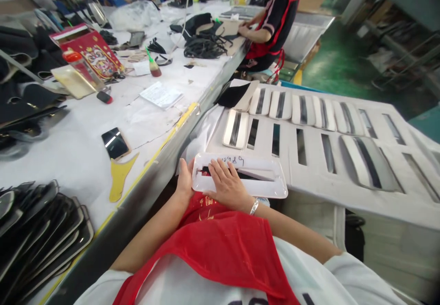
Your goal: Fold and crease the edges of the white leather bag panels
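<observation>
A white, shallow, tray-like plastic piece (pixel 261 162) with a long slot and handwritten marks on its rim is held at my waist, over the red apron (pixel 227 245). My left hand (pixel 184 181) grips its left end, the thumb along the edge. Across the slot my right hand (pixel 229 186) lies flat, its fingers extended and resting on the piece. Whether anything small is under those fingers is hidden. Dark and red patches show through the slot.
To the right is a pale slotted board (pixel 288 145) carrying several white padded pieces (pixel 235 128) with dark strips. On the left table (pixel 85 158) are a phone (pixel 116 143), a yellow template (pixel 121 176), a small bottle (pixel 154 66) and stacked black pieces (pixel 48 241). A co-worker (pixel 275 25) sits ahead.
</observation>
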`<state>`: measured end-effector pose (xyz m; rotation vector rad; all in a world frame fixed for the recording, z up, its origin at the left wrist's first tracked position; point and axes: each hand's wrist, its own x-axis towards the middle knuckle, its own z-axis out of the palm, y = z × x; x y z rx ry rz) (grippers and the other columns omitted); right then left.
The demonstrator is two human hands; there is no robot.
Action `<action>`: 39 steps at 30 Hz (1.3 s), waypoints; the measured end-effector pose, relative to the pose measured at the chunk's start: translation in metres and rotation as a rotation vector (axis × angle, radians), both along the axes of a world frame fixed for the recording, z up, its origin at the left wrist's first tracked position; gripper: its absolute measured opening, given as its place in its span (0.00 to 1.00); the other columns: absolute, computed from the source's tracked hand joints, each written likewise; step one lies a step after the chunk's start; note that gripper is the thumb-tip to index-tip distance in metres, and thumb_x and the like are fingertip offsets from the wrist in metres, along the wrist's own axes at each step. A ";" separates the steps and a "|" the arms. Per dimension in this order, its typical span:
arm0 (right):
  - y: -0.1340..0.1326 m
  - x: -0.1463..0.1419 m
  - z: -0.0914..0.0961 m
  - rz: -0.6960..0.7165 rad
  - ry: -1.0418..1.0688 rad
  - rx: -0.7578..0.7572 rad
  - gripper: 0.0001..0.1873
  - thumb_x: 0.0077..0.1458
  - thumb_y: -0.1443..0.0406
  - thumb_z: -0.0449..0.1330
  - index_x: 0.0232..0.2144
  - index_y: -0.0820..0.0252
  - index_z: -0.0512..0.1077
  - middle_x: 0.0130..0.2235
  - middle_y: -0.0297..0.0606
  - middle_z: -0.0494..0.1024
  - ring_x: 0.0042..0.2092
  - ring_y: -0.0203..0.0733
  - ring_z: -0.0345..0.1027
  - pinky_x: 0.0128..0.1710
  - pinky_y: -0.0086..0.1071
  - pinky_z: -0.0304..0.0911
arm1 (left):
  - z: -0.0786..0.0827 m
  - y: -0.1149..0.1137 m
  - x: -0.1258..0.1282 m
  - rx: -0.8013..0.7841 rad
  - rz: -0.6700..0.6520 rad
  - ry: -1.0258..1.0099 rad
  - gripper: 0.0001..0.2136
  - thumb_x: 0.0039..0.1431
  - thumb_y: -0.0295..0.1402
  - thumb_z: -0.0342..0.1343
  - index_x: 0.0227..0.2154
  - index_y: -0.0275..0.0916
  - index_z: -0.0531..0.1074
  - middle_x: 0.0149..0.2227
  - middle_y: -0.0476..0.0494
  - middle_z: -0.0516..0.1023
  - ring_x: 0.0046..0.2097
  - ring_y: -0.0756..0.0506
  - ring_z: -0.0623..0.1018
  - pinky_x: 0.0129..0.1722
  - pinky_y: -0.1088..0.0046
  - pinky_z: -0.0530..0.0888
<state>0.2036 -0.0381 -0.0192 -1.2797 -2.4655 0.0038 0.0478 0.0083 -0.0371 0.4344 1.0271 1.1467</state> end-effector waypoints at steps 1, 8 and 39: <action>0.004 0.001 0.003 -0.022 0.009 -0.014 0.42 0.57 0.43 0.46 0.61 0.71 0.56 0.65 0.51 0.52 0.66 0.54 0.39 0.64 0.52 0.35 | -0.001 0.000 -0.002 0.023 -0.034 0.029 0.32 0.62 0.55 0.32 0.51 0.35 0.67 0.37 0.39 0.77 0.37 0.43 0.78 0.38 0.67 0.77; 0.077 0.120 0.023 -0.374 0.169 -0.369 0.40 0.60 0.45 0.41 0.64 0.68 0.50 0.66 0.51 0.50 0.67 0.53 0.40 0.64 0.52 0.37 | -0.006 0.048 -0.022 0.149 -0.181 0.245 0.29 0.59 0.54 0.46 0.57 0.42 0.63 0.61 0.43 0.64 0.63 0.42 0.61 0.60 0.65 0.62; 0.028 0.141 0.023 0.181 -0.095 -0.339 0.46 0.55 0.43 0.51 0.64 0.68 0.49 0.65 0.53 0.51 0.66 0.55 0.42 0.64 0.52 0.42 | 0.039 0.022 0.079 1.083 -1.109 1.325 0.45 0.48 0.56 0.55 0.62 0.30 0.54 0.65 0.26 0.49 0.66 0.33 0.50 0.64 0.52 0.40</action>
